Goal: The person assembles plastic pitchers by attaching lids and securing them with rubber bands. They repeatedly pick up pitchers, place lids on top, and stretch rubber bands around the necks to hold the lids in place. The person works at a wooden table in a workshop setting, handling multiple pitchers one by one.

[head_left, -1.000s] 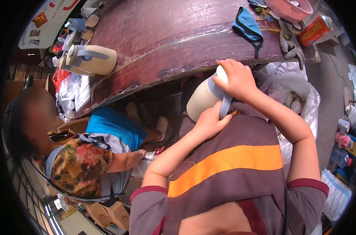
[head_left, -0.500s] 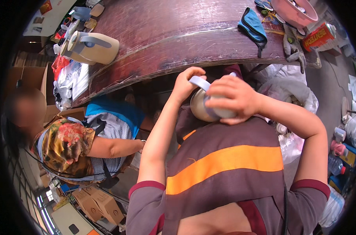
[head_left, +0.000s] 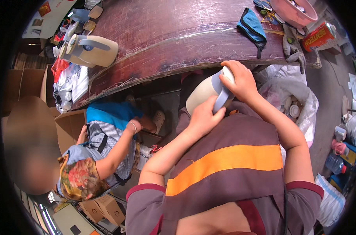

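Observation:
A cream vacuum jug [head_left: 200,92] with a grey-blue collar and handle lies tilted over my lap, its top toward the upper right. My left hand [head_left: 206,116] is closed around the lower side of the jug by the handle. At the other end, my right hand [head_left: 240,80] grips the white lid, its fingers curled over the top. Two similar cream jugs [head_left: 103,50] with grey handles lie on their sides at the table's left edge, apart from my hands.
Ahead is a dark red wooden table [head_left: 166,35]. On its right are a blue cloth pouch [head_left: 253,29], grey gloves [head_left: 293,49], a pink basin [head_left: 295,9] and a red can [head_left: 319,37]. A plastic bag [head_left: 303,102] of white parts stands right. A co-worker [head_left: 111,152] sits left.
The jug has turned, so its top now points to the upper right and its handle faces me. My left hand went down to its side, my right up to the lid. The co-worker has shifted.

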The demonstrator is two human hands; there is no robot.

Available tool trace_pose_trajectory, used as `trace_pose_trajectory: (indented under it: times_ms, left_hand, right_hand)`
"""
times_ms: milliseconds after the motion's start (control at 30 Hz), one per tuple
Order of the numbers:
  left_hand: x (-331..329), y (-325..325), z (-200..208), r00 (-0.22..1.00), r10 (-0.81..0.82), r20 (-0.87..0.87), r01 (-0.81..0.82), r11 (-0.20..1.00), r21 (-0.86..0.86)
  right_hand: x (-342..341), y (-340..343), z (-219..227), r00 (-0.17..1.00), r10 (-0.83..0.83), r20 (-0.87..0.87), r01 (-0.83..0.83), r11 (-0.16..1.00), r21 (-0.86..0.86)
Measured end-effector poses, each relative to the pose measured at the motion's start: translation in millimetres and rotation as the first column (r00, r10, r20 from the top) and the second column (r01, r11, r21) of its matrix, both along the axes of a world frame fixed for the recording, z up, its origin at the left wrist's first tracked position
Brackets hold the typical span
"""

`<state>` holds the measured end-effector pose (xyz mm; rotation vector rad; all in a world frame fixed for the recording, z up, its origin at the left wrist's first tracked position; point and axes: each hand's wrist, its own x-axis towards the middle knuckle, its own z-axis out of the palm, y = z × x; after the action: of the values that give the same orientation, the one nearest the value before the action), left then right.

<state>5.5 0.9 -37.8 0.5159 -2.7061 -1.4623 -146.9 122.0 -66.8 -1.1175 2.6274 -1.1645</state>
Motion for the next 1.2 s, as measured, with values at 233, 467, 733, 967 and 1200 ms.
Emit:
trace_pose_trajectory:
  times_ms: [233,467,733,967,1200]
  left_hand:
    - [-37,-101,-32,0.971,0.155,-0.181,-0.094,0.947,0.308]
    - [-37,-130,-22,0.990,-0.132,0.047,0.092,0.867,0.490]
    - [-19,-77,8,0.997,0.075,0.001,-0.074,0.984,0.164]
    - [2,-21,15,0.998,-0.057,0.034,0.044,0.947,0.317]
    - [-17,-27,27,0.996,0.042,0.079,-0.069,0.916,0.395]
  right_hand:
    - [5,12,51,0.839,0.530,-0.127,-0.524,0.848,0.077]
    - [-10,0,77,0.514,0.816,-0.264,-0.816,0.560,0.141]
    - [-6,-20,57,0.588,0.747,-0.311,-0.785,0.620,0.006]
    - [-5,-24,39,0.943,0.333,-0.020,-0.333,0.943,-0.010]
    - [-18,-40,46,0.956,0.284,0.078,-0.292,0.947,0.134]
